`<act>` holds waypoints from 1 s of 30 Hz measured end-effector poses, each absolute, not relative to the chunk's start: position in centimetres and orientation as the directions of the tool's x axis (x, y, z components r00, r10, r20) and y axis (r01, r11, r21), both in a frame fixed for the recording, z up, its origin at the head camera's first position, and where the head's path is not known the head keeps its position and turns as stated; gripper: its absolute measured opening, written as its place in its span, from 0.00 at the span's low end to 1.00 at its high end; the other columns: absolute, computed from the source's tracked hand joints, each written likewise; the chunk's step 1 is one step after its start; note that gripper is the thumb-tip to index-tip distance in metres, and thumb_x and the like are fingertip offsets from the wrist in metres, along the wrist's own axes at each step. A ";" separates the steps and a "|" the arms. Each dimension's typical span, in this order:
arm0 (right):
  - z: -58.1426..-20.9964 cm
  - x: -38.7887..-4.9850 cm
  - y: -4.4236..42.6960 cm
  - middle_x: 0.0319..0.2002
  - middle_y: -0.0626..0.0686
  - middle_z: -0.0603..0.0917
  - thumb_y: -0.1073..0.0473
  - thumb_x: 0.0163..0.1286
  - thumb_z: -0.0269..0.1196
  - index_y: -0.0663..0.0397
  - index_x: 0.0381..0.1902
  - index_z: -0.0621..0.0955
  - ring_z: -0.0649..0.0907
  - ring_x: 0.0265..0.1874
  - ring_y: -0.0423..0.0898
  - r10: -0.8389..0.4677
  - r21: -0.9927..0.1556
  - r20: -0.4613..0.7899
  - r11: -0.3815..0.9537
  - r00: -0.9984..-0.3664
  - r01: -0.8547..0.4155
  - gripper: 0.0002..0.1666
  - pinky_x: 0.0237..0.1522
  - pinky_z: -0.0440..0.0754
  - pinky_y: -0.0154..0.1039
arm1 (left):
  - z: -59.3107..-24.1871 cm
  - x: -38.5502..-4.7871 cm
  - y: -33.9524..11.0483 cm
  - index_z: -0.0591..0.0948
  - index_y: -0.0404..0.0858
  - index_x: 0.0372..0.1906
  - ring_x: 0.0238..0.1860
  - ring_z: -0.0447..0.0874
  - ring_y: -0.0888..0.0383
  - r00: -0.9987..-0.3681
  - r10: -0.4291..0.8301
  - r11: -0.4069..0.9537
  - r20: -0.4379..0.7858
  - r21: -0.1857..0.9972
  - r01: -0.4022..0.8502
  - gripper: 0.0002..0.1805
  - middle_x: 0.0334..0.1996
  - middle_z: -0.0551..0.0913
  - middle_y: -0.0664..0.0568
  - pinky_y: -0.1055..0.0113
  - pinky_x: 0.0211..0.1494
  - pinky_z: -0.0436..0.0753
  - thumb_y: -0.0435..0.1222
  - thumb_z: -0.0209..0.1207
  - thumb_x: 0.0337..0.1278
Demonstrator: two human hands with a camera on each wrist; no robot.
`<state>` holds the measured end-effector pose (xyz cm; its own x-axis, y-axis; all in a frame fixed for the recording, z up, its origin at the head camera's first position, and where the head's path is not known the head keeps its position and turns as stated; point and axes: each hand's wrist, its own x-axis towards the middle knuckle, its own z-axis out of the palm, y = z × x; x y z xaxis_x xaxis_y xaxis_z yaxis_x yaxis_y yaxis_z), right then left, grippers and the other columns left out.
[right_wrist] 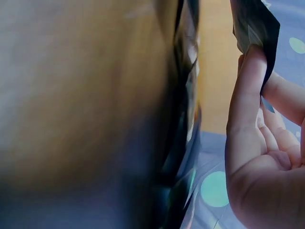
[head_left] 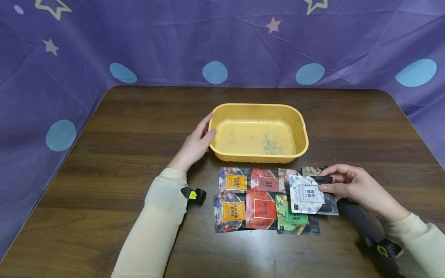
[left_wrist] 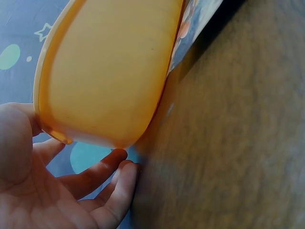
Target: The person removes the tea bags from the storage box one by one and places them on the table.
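Note:
A yellow plastic basin (head_left: 222,154) stands in the middle of the table. My left hand (head_left: 194,148) holds its left end, thumb at the rim and fingers along the outer wall; the left wrist view shows the hand (left_wrist: 71,191) close against the basin (left_wrist: 109,76). My right hand (head_left: 358,187) pinches a flat white-patterned sachet (head_left: 311,195) by its right side, above other sachets. In the right wrist view, the sachet's dark back (right_wrist: 264,28) is raised between thumb and fingers. Below the basin lie a red sachet (head_left: 260,210), a green sachet (head_left: 295,214) and several others, partly overlapping.
Dark specks mark the basin's floor. A brown wood-grain table (head_left: 104,193) extends around everything. A purple curtain (head_left: 167,42) with stars and blue dots hangs behind it and at the sides. Black straps (head_left: 194,195) are on both wrists.

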<state>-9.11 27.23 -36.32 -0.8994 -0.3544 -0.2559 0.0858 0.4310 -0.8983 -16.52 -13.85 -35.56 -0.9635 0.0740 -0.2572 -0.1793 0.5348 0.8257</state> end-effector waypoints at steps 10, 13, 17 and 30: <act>-37.3 -7.6 29.5 0.29 0.41 0.87 0.70 0.68 0.62 0.38 0.45 0.77 0.81 0.26 0.37 -0.401 -0.899 -0.300 0.423 -0.866 0.115 0.18 0.25 0.82 0.39 | -35.6 -16.5 -13.9 0.49 0.68 0.78 0.42 0.75 0.50 -0.962 0.079 0.538 -0.262 0.823 -0.180 0.31 0.49 0.72 0.44 0.64 0.44 0.77 0.52 0.43 0.76; -37.5 -7.3 30.0 0.31 0.40 0.87 0.70 0.68 0.62 0.38 0.44 0.77 0.81 0.26 0.37 -0.409 -0.894 -0.312 0.432 -0.858 0.119 0.18 0.25 0.82 0.39 | -35.6 -16.4 -14.0 0.49 0.68 0.78 0.42 0.75 0.50 -0.962 0.079 0.538 -0.262 0.823 -0.180 0.31 0.49 0.72 0.44 0.65 0.44 0.77 0.52 0.43 0.76; -37.6 -7.1 30.5 0.32 0.39 0.88 0.70 0.68 0.62 0.40 0.43 0.78 0.81 0.25 0.37 -0.415 -0.889 -0.328 0.440 -0.848 0.129 0.16 0.24 0.82 0.38 | -35.5 -16.5 -14.1 0.48 0.69 0.78 0.42 0.75 0.50 -0.962 0.078 0.538 -0.263 0.823 -0.182 0.31 0.49 0.72 0.44 0.65 0.44 0.77 0.52 0.43 0.76; -37.4 -6.0 29.8 0.31 0.46 0.75 0.65 0.61 0.71 0.64 0.45 0.77 0.80 0.25 0.39 -0.265 -0.791 -0.334 0.600 -0.904 0.116 0.17 0.23 0.84 0.42 | -35.6 -16.5 -14.0 0.50 0.67 0.78 0.39 0.75 0.52 -0.967 0.080 0.540 -0.240 0.826 -0.160 0.31 0.47 0.73 0.45 0.65 0.41 0.77 0.51 0.43 0.76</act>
